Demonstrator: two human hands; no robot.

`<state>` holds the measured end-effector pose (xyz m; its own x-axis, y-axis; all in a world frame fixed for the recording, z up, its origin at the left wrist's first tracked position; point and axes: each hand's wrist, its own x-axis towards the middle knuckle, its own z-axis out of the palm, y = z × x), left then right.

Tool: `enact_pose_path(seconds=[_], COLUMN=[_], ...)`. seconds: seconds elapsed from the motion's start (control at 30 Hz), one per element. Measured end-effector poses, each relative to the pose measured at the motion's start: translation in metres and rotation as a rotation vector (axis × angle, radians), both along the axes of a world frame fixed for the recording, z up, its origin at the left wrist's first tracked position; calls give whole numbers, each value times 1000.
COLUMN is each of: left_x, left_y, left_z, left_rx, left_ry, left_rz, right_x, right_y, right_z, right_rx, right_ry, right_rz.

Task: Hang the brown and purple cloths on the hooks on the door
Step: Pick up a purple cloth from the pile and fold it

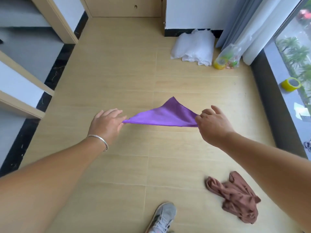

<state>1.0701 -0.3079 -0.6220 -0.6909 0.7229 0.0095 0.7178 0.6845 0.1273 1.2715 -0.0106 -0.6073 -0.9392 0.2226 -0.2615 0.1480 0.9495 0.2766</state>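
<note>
Wood floor (117, 81), door (124, 7) at the far end, no hooks in view. Purple cloth (161, 115) stretched in the air between both hands. Brown cloth (235, 199) crumpled on the floor near the shoe (163, 217). Left hand (106, 123) and right hand (212, 125) each pinch a corner, other fingers loose. Suggest keeping the top edge taut and finding a hook before releasing.

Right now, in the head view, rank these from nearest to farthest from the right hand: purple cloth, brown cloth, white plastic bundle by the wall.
From the right hand:
1. purple cloth, pinched in its fingers, stretched leftward.
2. brown cloth, crumpled on the floor below it.
3. white plastic bundle, far ahead against the wall.
</note>
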Motion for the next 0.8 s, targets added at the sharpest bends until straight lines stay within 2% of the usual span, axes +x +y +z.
enact_pose_path(seconds=[0.33,0.47,0.6,0.7,0.8], left_x=[136,179,198,195,177], left_y=[-126,-162,-182,-183,-174], left_z=[-163,-214,-254,-277,-302], left_rx=[-291,-376,-546,-568,-472], left_ry=[-258,-351,-416,-433,-458], left_rz=[96,103,97,97,110], right_x=[133,170,187,189,180], right_y=[-118,-152,-169,-172,-167], right_z=[-171,-217,-250,-271,-294], right_rx=[-184,-250,-299,-329,-336], right_ry=[-256,-351,-397,-375,-298], right_rz=[35,19,-41,-133,-250])
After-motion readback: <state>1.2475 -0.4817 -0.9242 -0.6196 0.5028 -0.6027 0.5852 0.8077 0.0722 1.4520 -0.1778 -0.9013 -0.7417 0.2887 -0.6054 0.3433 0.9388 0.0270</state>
